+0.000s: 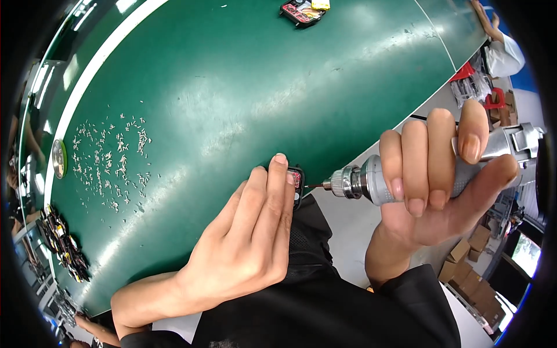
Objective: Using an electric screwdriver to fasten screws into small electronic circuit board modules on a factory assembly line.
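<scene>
Left hand (246,232) on black case (299,181) at near edge of tabletop (232,87). Right hand (435,174) gripping grey screwdriver (378,181), tip (313,186) just beside case. Tiny pieces (143,142) scattered toward left edge.

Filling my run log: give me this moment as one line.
left hand: on small red-and-black device | right hand: holding grey driver, thin bit pointing at device | green table: small pieces scattered at left

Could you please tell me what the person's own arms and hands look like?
The left hand and right hand are bare: no gloves, rings, watch or bracelet show. The left sleeve and right sleeve are black, with no visible markings, and leave the lower forearms uncovered.
</scene>
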### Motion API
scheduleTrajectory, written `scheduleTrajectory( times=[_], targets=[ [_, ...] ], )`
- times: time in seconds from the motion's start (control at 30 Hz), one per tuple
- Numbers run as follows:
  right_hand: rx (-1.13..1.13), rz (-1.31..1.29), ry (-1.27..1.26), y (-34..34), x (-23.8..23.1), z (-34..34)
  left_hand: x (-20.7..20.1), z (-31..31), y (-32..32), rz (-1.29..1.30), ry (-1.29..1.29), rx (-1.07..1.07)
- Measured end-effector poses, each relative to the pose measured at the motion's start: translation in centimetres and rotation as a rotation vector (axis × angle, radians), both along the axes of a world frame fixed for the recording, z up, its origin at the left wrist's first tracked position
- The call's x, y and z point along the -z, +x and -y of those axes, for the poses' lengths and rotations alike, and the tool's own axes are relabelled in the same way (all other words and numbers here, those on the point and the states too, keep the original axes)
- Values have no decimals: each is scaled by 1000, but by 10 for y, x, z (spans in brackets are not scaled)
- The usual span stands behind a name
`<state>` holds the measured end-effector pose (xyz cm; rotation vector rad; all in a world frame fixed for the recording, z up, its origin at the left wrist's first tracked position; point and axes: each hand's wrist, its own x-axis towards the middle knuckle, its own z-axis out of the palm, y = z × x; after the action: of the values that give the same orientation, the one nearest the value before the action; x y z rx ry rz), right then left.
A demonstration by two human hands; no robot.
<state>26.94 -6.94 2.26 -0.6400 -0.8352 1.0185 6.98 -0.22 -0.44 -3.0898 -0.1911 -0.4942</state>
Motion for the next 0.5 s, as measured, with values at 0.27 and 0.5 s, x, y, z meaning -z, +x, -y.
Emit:
scheduleTrajectory(
  times=[0.27, 0.5],
  targets=[
    [-2, -15, 18, -1, 12, -13, 3, -5, 0, 25, 65, 3],
    [-88, 33, 14, 1, 12, -17, 6, -4, -1, 103, -100, -12]
  ],
)
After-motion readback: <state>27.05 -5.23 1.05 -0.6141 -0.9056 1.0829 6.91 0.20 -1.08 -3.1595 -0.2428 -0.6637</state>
